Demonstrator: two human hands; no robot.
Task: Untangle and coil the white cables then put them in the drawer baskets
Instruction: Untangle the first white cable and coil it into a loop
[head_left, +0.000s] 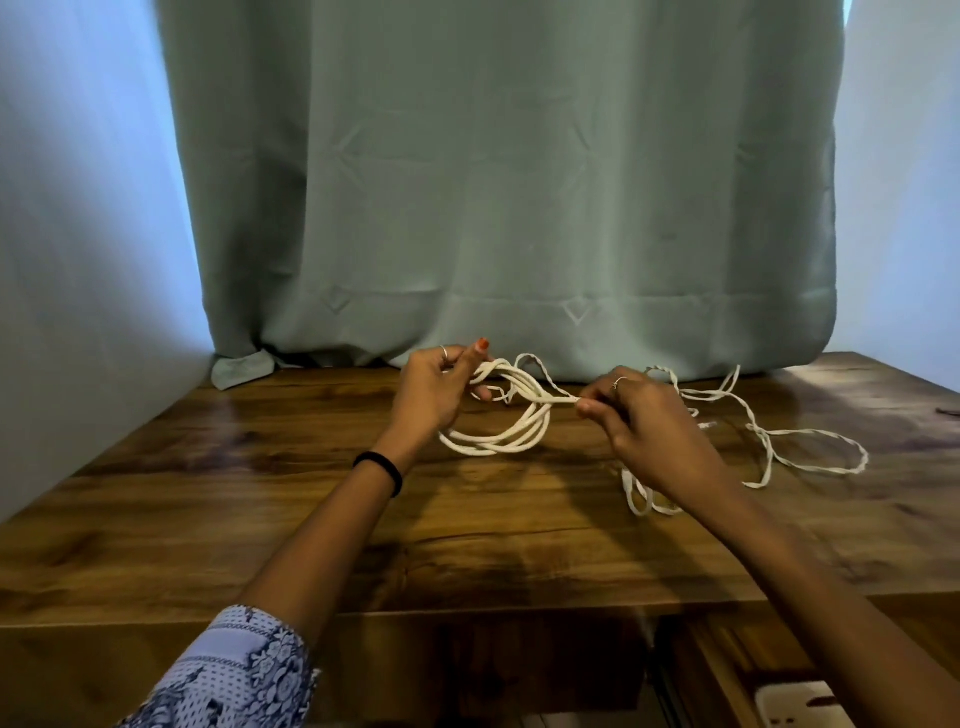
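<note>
Left fingers: my left hand (434, 392) is curled round the far-left end of the part-wound coil of thick white cable (501, 415), thumb up against the top strands, so the loops hang from it down toward the dark wood-grain tabletop (218, 499).

Right fingers: my right hand (631, 415) pinches the same cable's running strand between thumb and forefinger, just right of where the loops bunch together.

Axis: the strand between my two hands lies left to right, nearly level, and looks taut.

Coil: several loops, long axis slanting from my left hand down toward me; its lower edge seems to hover over or graze the wood, I cannot tell which.

Loose cable: the rest, a thinner twisted white cable tail (810, 447), sprawls on the table to the right of and beyond my right hand, with a small bunch of loops near my right wrist.

Nearer hand: the right is nearer the slack, the left anchors the coil.

Next move, as I judge it: feed slack leftward onto the coil.

Drawer: a white basket edge (800, 701) shows low right, under the table lip; the pale green curtain (498, 182) hangs behind.
</note>
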